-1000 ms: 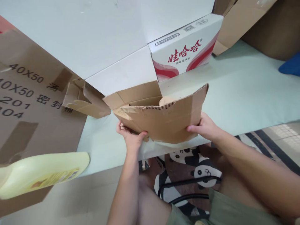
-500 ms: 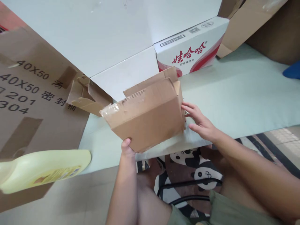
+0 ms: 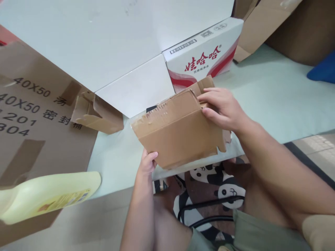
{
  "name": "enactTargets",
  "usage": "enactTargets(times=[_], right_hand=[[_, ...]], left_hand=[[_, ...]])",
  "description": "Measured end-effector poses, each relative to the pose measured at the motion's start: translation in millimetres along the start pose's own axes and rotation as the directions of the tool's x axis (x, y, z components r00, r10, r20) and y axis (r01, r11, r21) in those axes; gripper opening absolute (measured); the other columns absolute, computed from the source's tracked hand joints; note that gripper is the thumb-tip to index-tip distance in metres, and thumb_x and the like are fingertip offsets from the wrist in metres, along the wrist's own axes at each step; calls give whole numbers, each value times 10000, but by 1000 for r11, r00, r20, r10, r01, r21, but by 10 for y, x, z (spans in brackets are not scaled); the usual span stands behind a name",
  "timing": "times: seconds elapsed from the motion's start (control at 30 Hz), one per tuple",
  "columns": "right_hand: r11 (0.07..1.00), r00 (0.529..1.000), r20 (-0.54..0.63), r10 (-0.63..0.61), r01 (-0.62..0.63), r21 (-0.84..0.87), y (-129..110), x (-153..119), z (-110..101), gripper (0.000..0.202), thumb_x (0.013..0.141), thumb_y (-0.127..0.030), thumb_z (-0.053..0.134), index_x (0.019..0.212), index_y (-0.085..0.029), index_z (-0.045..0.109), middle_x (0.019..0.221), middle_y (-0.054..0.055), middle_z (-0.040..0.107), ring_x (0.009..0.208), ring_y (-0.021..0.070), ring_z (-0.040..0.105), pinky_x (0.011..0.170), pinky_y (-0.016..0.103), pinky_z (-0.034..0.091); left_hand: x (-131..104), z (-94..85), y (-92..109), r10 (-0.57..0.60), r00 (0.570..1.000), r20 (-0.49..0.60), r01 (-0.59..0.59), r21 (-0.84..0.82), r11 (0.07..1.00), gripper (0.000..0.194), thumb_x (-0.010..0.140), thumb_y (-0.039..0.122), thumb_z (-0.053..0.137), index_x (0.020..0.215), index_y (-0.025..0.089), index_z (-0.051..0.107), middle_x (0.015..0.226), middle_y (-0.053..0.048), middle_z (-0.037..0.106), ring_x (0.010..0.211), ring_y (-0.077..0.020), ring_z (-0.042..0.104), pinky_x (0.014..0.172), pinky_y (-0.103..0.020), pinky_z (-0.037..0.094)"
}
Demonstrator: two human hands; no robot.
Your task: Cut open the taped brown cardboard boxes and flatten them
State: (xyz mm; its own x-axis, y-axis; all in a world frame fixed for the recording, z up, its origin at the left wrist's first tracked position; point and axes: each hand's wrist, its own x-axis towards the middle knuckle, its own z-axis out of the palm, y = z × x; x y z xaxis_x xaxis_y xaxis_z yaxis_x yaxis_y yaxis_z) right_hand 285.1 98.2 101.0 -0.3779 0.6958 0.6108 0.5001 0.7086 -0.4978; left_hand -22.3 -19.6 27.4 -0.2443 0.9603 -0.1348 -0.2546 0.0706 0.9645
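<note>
Head view: my left hand (image 3: 148, 162) is clamped on the lower left corner of a brown cardboard box (image 3: 180, 136), thumb on the face towards me, the other fingers mostly hidden behind. My right hand (image 3: 225, 106) is at the box's upper right end, fingers bent over it and thumb beside the edge; I cannot tell whether they pinch the cardboard. The box is tilted, over the near edge of the desk (image 3: 277, 90), its torn, ragged rim uppermost; whether it touches the desktop I cannot tell. Just beyond it, towards the far edge, stand a plain white block (image 3: 136, 83) and, against its right side, a white carton with red lettering (image 3: 201, 66). To my left a small open carton (image 3: 104, 122) sits near a big printed carton (image 3: 39, 108) at the desk's left edge. By the near left corner lies a pale yellow bottle (image 3: 52, 195). Towards the far right are an open brown carton (image 3: 264, 31) and something blue (image 3: 323, 71). Below the near edge, a panda-patterned mat (image 3: 230, 197) shows.
</note>
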Motion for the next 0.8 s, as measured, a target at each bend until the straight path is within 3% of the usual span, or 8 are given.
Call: enactTargets(times=[0.1, 0.2, 0.37, 0.47, 0.57, 0.63, 0.73, 0.8], right_hand=[[986, 965, 242, 105, -69, -152, -85, 84, -99, 466, 898, -600, 438, 732, -214, 640, 716, 86, 678, 769, 275, 640, 705, 398, 430], [967, 850, 473, 234, -155, -201, -169, 19, -119, 578, 853, -710, 462, 609, -202, 590, 578, 83, 616, 586, 229, 577, 566, 345, 358], [912, 700, 645, 306, -409, 11, -141, -261, 27, 556, 866, -688, 503, 1114, -233, 706, 1029, 96, 765, 837, 272, 697, 690, 354, 496], [855, 644, 676, 357, -518, 42, -46, -444, 132, 522, 882, -655, 491, 1117, -238, 698, 1088, 99, 752, 877, 283, 699, 708, 375, 520], [903, 710, 638, 297, -425, 52, 19, -565, 195, 479, 884, -635, 463, 760, -204, 630, 755, 90, 684, 670, 237, 618, 618, 361, 457], [941, 777, 605, 174, -312, 130, 32, -600, 213, 493, 898, -616, 421, 618, -214, 483, 643, 61, 580, 601, 193, 536, 604, 343, 406], [932, 821, 570, 15, -218, 290, 26, -613, 225, 481, 929, -575, 389, 602, -222, 378, 631, 26, 507, 575, 145, 461, 592, 313, 353], [913, 820, 571, -23, -216, 347, 22, -617, 233, 473, 944, -552, 395, 607, -223, 353, 623, 7, 479, 553, 125, 422, 568, 298, 319]], left_hand=[[-33, 38, 55, -49, 999, 16, 49, 5, 999, 776, 495, 289, 760, 1257, 232, 629, 965, -48, 769, 869, -266, 721, 816, -382, 576], [-46, 81, 94, -153, 982, 108, 153, 12, 988, 799, 527, 264, 701, 1318, 227, 594, 1005, -51, 767, 885, -279, 720, 825, -402, 572], [-11, 176, 110, -307, 941, 142, 298, 79, 951, 887, 524, 188, 664, 1399, 238, 532, 1105, -52, 764, 835, -250, 723, 687, -331, 569], [13, 168, 98, -369, 915, 163, 359, 89, 929, 840, 564, 235, 708, 1389, 221, 548, 1082, -74, 772, 795, -250, 733, 670, -329, 571], [12, 76, 67, -446, 855, 264, 418, 159, 895, 716, 571, 328, 795, 1254, 168, 655, 958, -102, 787, 761, -270, 743, 686, -349, 583], [-11, -11, 56, -511, 765, 391, 454, 236, 859, 604, 548, 385, 839, 1090, 141, 731, 887, -115, 786, 768, -292, 748, 699, -366, 590], [-73, -128, 86, -579, 594, 558, 465, 350, 813, 485, 532, 400, 876, 932, 145, 775, 838, -118, 782, 756, -291, 745, 709, -373, 591], [-117, -180, 127, -580, 559, 593, 426, 395, 814, 465, 504, 364, 903, 904, 158, 786, 818, -113, 780, 735, -281, 733, 702, -375, 590]])
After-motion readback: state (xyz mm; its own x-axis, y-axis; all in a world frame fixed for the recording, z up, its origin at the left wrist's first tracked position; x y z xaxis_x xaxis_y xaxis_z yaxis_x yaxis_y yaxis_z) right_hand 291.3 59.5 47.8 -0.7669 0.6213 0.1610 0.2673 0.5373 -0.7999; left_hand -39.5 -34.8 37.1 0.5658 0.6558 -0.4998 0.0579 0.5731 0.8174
